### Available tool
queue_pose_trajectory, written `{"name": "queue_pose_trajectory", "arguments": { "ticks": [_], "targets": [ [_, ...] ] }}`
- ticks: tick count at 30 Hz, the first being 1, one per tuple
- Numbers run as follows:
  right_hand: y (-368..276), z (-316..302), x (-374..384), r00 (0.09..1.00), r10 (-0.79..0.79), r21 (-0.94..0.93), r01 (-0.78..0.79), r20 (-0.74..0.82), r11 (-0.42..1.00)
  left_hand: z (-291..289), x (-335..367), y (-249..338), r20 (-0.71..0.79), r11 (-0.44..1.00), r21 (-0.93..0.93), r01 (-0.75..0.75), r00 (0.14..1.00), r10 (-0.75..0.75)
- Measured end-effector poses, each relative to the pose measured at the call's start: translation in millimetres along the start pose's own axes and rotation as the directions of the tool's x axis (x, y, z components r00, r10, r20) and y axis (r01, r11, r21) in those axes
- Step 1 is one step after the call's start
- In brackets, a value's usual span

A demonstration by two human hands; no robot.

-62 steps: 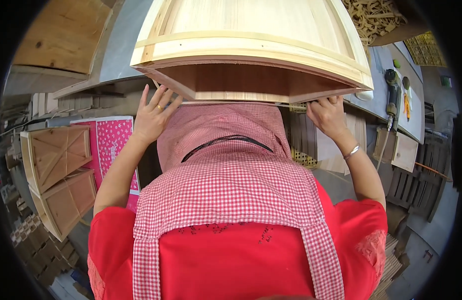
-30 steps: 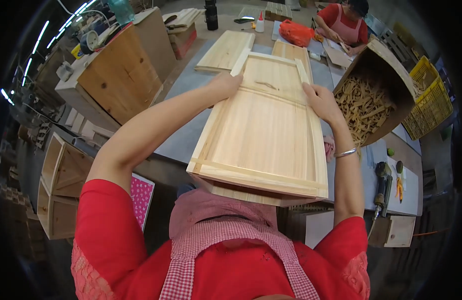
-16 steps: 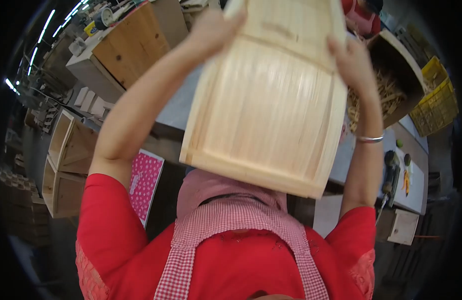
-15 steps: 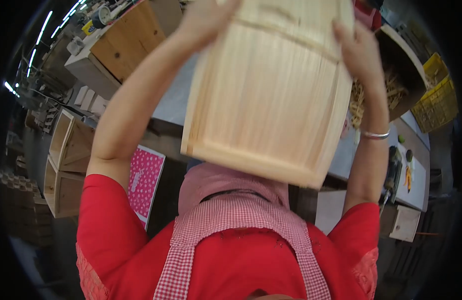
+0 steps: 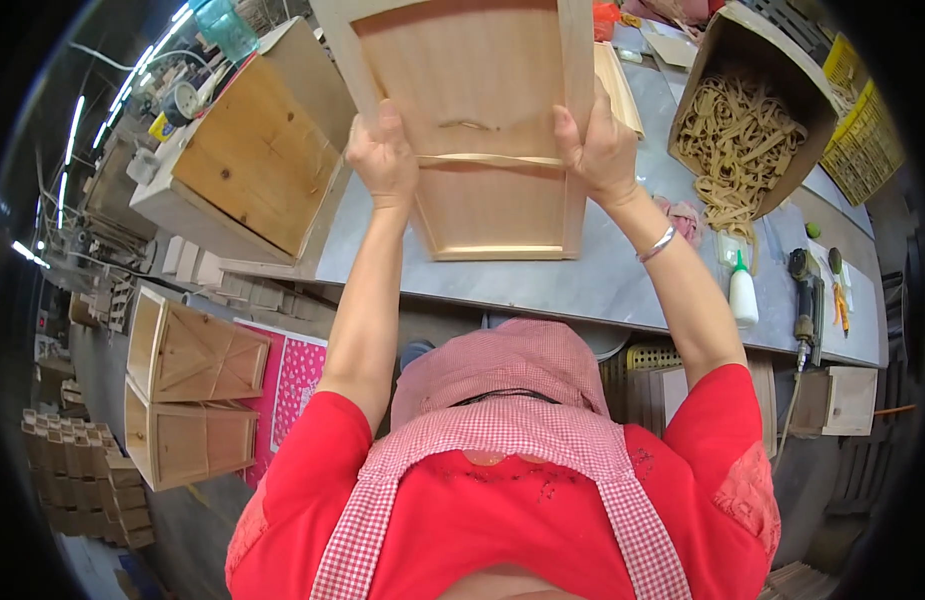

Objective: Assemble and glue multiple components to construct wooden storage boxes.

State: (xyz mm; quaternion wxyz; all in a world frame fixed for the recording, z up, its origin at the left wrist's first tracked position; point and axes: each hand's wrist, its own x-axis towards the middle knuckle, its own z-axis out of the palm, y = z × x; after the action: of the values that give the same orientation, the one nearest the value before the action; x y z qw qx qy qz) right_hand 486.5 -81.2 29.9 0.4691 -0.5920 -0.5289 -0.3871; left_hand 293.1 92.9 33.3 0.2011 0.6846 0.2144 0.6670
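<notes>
Both my hands grip a pale wooden box (image 5: 497, 205) with raised edges and a thin strip across its middle. It stands tilted over the grey worktable (image 5: 622, 290), its far end running out of the picture. My left hand (image 5: 382, 160) is closed on the left edge, thumb up on the rim. On the opposite edge, my right hand (image 5: 600, 155) is closed the same way, with a bracelet on the wrist. A dark knot shows on the inner panel above the strip. Fingers on the outer sides are hidden.
A large wooden case (image 5: 247, 165) stands at the left. At the right are a carton of curled strips (image 5: 747, 150), a white glue bottle (image 5: 742, 295), a nail gun (image 5: 805, 300) and a yellow crate (image 5: 862, 150). Finished-looking wooden boxes (image 5: 197, 445) sit lower left.
The box has moved away from my body and lower toward the table, and its other face now shows. Both hands stay on its edges, now nearer its middle.
</notes>
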Motion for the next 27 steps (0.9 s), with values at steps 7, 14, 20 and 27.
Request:
{"name": "queue_pose_trajectory", "arguments": {
  "ticks": [7,14,20,27],
  "targets": [
    [-33,-39,-9,0.999,0.033,0.018,-0.033,0.023,0.999,-23,-20,23,0.055,0.994,-0.101,0.044,0.998,-0.039],
    [-18,-48,-47,0.958,0.282,0.310,-0.282,0.046,0.908,-43,-28,34,0.219,0.984,-0.056,0.168,0.964,-0.152],
    [58,-9,-89,0.530,0.767,0.217,-0.848,0.361,0.483,-56,65,116,0.179,0.887,0.064,-0.457,0.880,0.441],
    [64,24,-54,0.407,0.745,0.205,-0.913,0.529,0.352,41,119,217,0.767,0.700,-0.090,-0.708,0.399,0.503]
  ]
}}
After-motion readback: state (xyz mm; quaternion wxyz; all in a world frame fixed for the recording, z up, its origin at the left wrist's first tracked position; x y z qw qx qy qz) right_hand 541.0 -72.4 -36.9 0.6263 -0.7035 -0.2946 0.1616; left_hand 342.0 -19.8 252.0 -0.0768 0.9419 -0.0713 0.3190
